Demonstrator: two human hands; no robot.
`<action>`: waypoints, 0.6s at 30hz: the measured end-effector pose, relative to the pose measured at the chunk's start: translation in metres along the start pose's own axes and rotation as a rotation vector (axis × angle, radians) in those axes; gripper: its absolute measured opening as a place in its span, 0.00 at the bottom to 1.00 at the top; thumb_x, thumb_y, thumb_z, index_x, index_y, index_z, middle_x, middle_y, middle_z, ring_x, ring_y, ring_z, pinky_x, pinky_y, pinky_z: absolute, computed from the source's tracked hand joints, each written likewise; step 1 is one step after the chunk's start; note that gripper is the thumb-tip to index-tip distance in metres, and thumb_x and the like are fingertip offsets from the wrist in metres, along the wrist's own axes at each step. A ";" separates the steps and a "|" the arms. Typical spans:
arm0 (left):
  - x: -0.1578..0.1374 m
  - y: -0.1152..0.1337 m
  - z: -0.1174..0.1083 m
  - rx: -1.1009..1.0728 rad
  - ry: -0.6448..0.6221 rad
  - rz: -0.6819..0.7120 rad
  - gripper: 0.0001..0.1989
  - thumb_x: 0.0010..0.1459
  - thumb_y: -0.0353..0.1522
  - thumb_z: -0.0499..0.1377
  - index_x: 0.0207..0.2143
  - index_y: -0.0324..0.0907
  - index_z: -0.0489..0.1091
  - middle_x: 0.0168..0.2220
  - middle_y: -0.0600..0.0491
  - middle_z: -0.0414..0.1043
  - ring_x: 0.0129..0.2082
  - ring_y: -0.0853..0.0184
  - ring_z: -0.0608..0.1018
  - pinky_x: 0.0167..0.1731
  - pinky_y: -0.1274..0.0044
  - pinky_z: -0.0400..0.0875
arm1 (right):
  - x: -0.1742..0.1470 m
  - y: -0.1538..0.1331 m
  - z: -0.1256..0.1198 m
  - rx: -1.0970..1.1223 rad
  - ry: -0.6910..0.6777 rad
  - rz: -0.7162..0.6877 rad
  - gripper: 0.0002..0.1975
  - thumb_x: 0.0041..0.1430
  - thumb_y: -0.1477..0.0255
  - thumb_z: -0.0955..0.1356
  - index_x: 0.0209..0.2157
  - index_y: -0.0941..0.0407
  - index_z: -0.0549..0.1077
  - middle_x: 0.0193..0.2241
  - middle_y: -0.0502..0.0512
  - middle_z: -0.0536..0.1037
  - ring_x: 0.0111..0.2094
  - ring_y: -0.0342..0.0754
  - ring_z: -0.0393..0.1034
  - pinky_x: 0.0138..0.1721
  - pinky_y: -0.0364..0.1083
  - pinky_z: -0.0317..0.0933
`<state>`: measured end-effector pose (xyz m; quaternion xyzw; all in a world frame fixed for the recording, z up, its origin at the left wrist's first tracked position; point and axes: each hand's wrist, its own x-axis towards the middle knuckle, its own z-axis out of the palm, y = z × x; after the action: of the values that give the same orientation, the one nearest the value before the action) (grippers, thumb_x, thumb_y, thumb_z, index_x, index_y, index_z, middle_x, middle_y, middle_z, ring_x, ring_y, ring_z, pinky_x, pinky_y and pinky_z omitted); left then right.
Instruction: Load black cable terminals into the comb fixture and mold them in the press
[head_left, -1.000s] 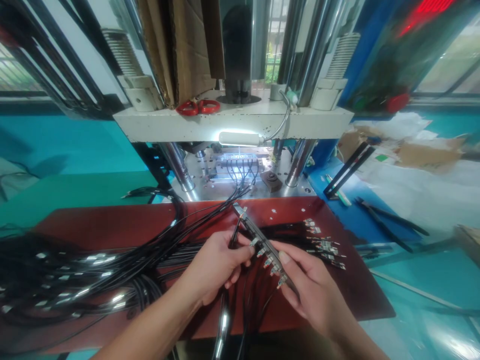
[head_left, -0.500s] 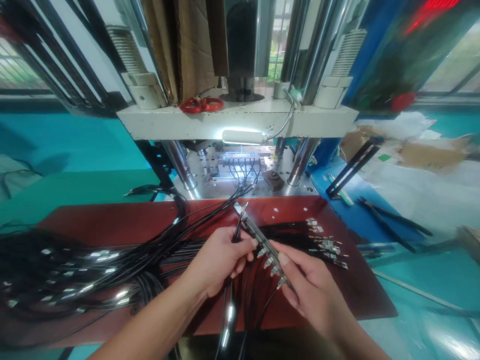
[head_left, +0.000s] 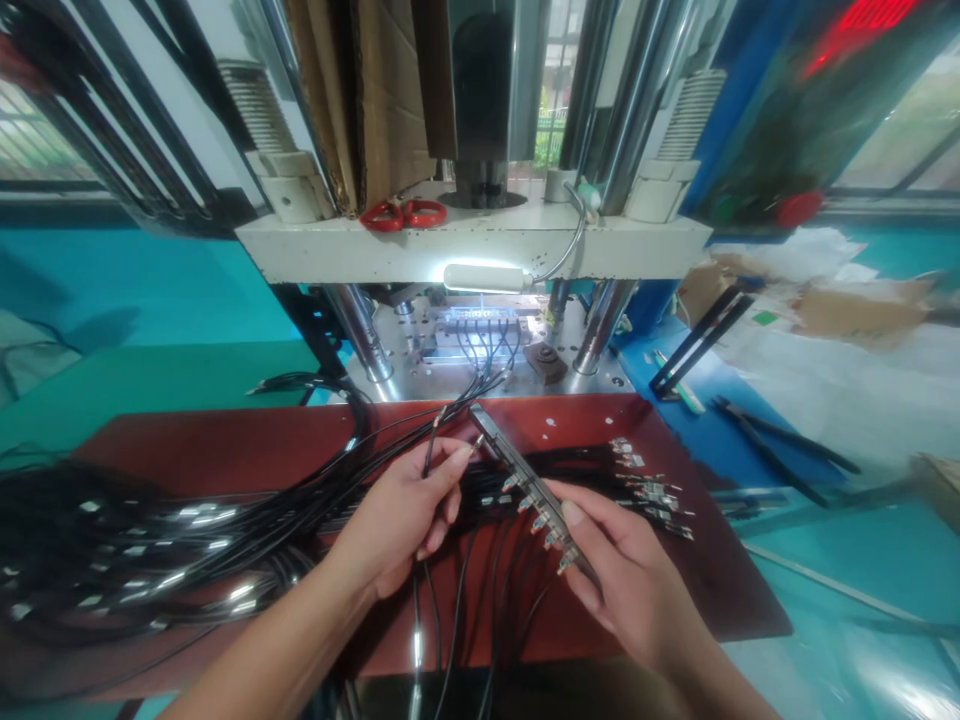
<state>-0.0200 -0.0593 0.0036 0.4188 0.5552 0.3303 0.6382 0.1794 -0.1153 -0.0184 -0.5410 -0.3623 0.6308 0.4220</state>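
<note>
My right hand (head_left: pixel 626 565) grips a long narrow metal bar (head_left: pixel 501 445), held aslant above the red board. Several small metal connector ends (head_left: pixel 538 522) stick out along the bar's lower left edge, with black cables hanging below them. To the left, my left hand (head_left: pixel 409 505) is closed on black cables (head_left: pixel 433 440). A small metal tip (head_left: pixel 480 440) shows at its thumb and forefinger, close to the bar but apart from the seated connectors. How many cables lie in the left fingers is hidden.
The red board (head_left: pixel 225 440) carries a thick bundle of black cables (head_left: pixel 187 540) at left and bare cable ends (head_left: pixel 660 490) at right. Behind stands a press with a lit mold (head_left: pixel 480 335) and cables in it. Red-handled scissors (head_left: pixel 403 215) and black pliers (head_left: pixel 780 440) lie around.
My left hand has moved left, off the bar, with cables still in its fingers. Another connector on the bar, previously behind those fingers, now shows. My right hand and the bar stay nearly still.
</note>
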 end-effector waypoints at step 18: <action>0.006 0.006 0.008 -0.173 -0.162 -0.119 0.11 0.54 0.38 0.60 0.30 0.37 0.67 0.24 0.57 0.64 0.16 0.79 0.62 0.11 0.85 0.53 | 0.000 0.001 -0.001 -0.008 -0.023 -0.001 0.23 0.60 0.57 0.65 0.53 0.53 0.70 0.26 0.50 0.70 0.15 0.34 0.52 0.13 0.37 0.46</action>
<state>-0.0112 -0.0524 0.0069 0.3538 0.4950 0.3038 0.7332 0.1798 -0.1159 -0.0198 -0.5353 -0.3701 0.6352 0.4160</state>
